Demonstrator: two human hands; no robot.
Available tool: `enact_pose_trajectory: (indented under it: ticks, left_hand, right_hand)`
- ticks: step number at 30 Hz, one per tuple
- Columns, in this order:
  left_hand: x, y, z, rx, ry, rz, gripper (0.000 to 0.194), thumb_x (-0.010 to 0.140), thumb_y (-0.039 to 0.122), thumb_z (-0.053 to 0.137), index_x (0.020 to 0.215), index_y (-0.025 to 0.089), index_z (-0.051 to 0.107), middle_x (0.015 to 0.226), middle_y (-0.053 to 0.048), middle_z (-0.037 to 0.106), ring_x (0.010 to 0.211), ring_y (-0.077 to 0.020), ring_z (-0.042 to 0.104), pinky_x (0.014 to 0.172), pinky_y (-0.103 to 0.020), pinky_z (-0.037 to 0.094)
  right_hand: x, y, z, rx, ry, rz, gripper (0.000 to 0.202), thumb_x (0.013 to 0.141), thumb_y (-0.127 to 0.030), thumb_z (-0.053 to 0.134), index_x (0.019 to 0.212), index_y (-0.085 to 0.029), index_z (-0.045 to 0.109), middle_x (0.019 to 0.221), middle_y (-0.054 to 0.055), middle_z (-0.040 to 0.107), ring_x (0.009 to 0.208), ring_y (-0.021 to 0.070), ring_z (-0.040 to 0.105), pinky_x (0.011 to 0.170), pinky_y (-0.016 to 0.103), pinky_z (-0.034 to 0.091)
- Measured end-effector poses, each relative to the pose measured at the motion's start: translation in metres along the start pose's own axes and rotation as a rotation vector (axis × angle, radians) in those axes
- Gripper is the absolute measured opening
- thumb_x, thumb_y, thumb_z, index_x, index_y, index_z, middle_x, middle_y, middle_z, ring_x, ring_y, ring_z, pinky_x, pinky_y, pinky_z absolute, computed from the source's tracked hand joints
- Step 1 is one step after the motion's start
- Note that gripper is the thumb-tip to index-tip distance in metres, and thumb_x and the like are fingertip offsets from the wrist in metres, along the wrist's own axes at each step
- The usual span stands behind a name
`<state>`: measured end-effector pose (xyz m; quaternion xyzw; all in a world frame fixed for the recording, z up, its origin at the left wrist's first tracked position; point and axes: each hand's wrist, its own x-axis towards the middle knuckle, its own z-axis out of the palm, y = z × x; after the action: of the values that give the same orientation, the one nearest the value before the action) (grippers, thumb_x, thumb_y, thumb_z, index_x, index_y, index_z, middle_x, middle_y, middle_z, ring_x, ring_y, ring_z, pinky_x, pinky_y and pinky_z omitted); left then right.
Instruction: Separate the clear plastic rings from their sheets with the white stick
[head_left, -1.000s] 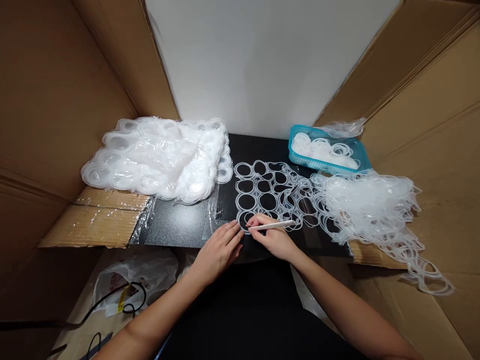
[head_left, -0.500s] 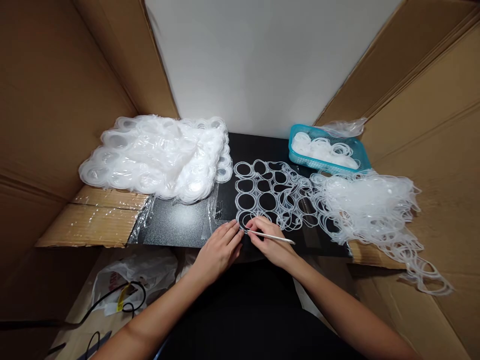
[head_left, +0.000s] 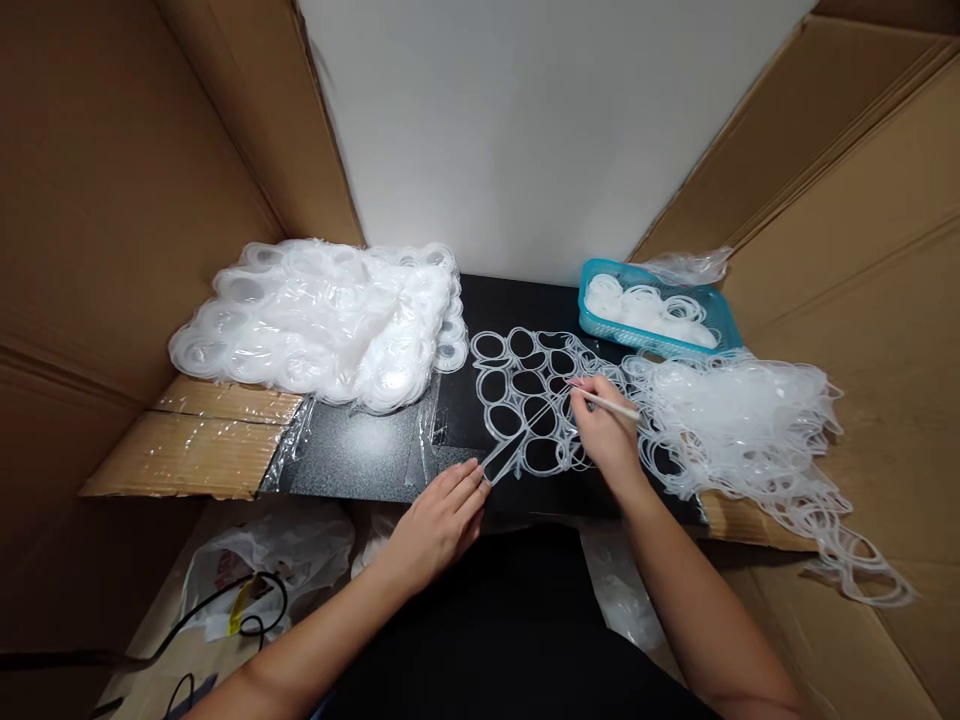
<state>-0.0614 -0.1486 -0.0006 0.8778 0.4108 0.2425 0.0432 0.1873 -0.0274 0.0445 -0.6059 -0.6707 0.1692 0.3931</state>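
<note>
A sheet of translucent joined rings (head_left: 528,383) lies on the black tabletop. At its near left corner, the closed fingers of my left hand (head_left: 444,512) press on the edge of the sheet. Thin strands stretch from there up toward my right hand (head_left: 606,428), which is over the right part of the sheet. My right hand is closed around a thin white stick (head_left: 611,404), its fingertips pinched near the strands. Whether the fingertips also hold a strand is too small to tell for certain.
Stacked ring sheets in clear plastic (head_left: 330,320) lie at the left. A blue basket (head_left: 651,345) holds loose white rings at the back right. A tangled heap of ring sheets (head_left: 742,410) overhangs the right front edge. Cardboard walls stand on both sides.
My right hand has moved right and away from me with the stick, leaving my left hand at the near edge. Strands at the sheet's near left corner are now stretched diagonally.
</note>
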Motion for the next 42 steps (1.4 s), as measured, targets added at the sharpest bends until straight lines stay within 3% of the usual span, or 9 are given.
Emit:
enact_pose_trajectory:
  ticks: [4, 6, 9, 15, 17, 20, 23, 25, 42]
  left_hand:
    - [0.007, 0.006, -0.010, -0.038, -0.023, -0.024, 0.022, 0.097, 0.018, 0.050, 0.116, 0.016, 0.060, 0.117, -0.010, 0.067, 0.126, -0.0263, 0.057, 0.105, -0.045, 0.049]
    - [0.013, 0.007, -0.014, -0.044, -0.029, -0.030, 0.015, 0.096, 0.018, 0.050, 0.106, 0.017, 0.062, 0.106, -0.008, 0.069, 0.124, -0.0264, 0.058, 0.105, -0.045, 0.049]
    - [0.016, 0.006, -0.015, -0.041, -0.031, -0.015, 0.013, 0.095, 0.016, 0.050, 0.102, 0.017, 0.061, 0.099, -0.007, 0.068, 0.124, -0.0267, 0.058, 0.105, -0.045, 0.049]
    - [0.017, 0.000, -0.020, -0.110, -0.007, -0.030, 0.013, 0.096, 0.019, 0.053, 0.105, 0.020, 0.061, 0.105, -0.007, 0.068, 0.121, -0.0243, 0.060, 0.102, -0.042, 0.050]
    - [0.022, -0.005, -0.018, -0.071, 0.050, -0.065, 0.022, 0.096, 0.020, 0.053, 0.118, 0.018, 0.059, 0.118, -0.011, 0.066, 0.121, -0.0254, 0.059, 0.101, -0.043, 0.051]
    - [0.031, -0.011, -0.007, 0.024, 0.095, -0.098, 0.035, 0.096, 0.021, 0.054, 0.130, 0.014, 0.055, 0.133, -0.015, 0.061, 0.128, -0.0290, 0.055, 0.103, -0.046, 0.050]
    - [0.034, -0.016, 0.005, 0.068, 0.078, -0.092, 0.035, 0.095, 0.022, 0.055, 0.128, 0.013, 0.057, 0.131, -0.015, 0.063, 0.129, -0.0290, 0.055, 0.105, -0.046, 0.049]
    - [0.032, -0.017, 0.008, 0.085, 0.062, -0.086, 0.034, 0.095, 0.024, 0.055, 0.127, 0.012, 0.058, 0.130, -0.015, 0.063, 0.129, -0.0289, 0.055, 0.106, -0.045, 0.049]
    - [0.025, -0.013, 0.004, 0.086, 0.055, -0.123, 0.037, 0.098, 0.023, 0.051, 0.133, 0.014, 0.056, 0.134, -0.015, 0.061, 0.129, -0.0287, 0.055, 0.106, -0.046, 0.049]
  right_hand:
    - [0.023, 0.005, 0.001, 0.206, -0.190, 0.232, 0.018, 0.082, -0.039, 0.063, 0.076, -0.022, 0.064, 0.091, 0.005, 0.072, 0.070, 0.0190, 0.061, 0.070, 0.035, 0.053]
    - [0.026, 0.004, 0.003, 0.354, -0.166, 0.305, 0.021, 0.079, -0.041, 0.068, 0.073, -0.022, 0.060, 0.099, 0.006, 0.072, 0.066, 0.0162, 0.062, 0.059, 0.031, 0.054]
    - [0.029, 0.004, -0.003, 0.607, -0.088, 0.401, 0.031, 0.069, -0.039, 0.079, 0.069, -0.021, 0.053, 0.100, 0.007, 0.072, 0.077, 0.0193, 0.068, 0.047, 0.024, 0.052]
    - [0.018, -0.001, -0.010, 0.931, -0.401, 0.642, 0.037, 0.063, -0.034, 0.088, 0.075, -0.019, 0.056, 0.102, 0.008, 0.072, 0.099, 0.0246, 0.071, 0.047, 0.016, 0.050]
    - [0.008, -0.005, 0.001, 0.895, -0.418, 0.598, 0.036, 0.065, -0.038, 0.086, 0.075, -0.019, 0.057, 0.101, 0.007, 0.072, 0.094, 0.0228, 0.071, 0.054, 0.020, 0.054]
    - [-0.007, -0.015, 0.022, 0.690, -0.485, 0.358, 0.029, 0.075, -0.041, 0.076, 0.072, -0.020, 0.056, 0.095, 0.005, 0.071, 0.088, 0.0200, 0.068, 0.072, 0.031, 0.057]
    - [-0.018, -0.024, 0.033, 0.406, -0.554, 0.075, 0.020, 0.086, -0.036, 0.061, 0.072, -0.022, 0.056, 0.092, 0.003, 0.070, 0.091, 0.0203, 0.064, 0.088, 0.038, 0.051]
    - [-0.023, -0.028, 0.035, 0.294, -0.579, -0.012, 0.016, 0.089, -0.031, 0.056, 0.075, -0.022, 0.057, 0.092, 0.002, 0.069, 0.093, 0.0207, 0.062, 0.089, 0.038, 0.047]
    - [-0.029, -0.034, 0.033, 0.210, -0.614, -0.138, 0.013, 0.089, -0.019, 0.058, 0.078, -0.024, 0.059, 0.088, 0.002, 0.068, 0.092, 0.0218, 0.059, 0.083, 0.037, 0.047]
